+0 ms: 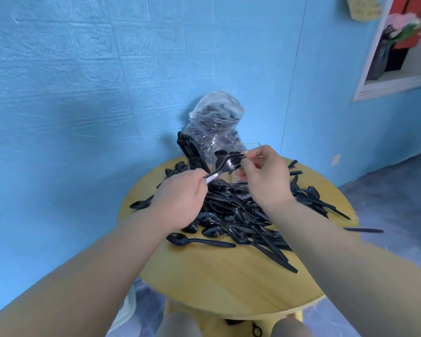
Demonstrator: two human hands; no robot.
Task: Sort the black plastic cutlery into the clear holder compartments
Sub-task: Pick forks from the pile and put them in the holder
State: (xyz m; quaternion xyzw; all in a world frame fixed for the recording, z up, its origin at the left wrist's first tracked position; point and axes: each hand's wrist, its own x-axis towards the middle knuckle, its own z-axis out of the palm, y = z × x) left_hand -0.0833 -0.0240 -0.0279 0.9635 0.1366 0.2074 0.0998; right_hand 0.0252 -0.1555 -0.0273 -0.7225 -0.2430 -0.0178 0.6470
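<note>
left hand [180,190] pinches the fork [225,166] by its handle, right hand [260,176] pinches the tines, held above the cutlery pile [241,215] on the table [229,276] near the clear holder [197,161]; looks light, thin, slick, a bit bendy, so grip mid-handle.

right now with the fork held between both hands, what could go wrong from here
1. The left hand grips the fork by its handle while the right hand pinches its prongs; pulling could bend or snap them.
2. The plastic bag leans over the holder, so it may block a compartment.
3. A knife overhangs the table edge and could fall if the pile is nudged.
</note>
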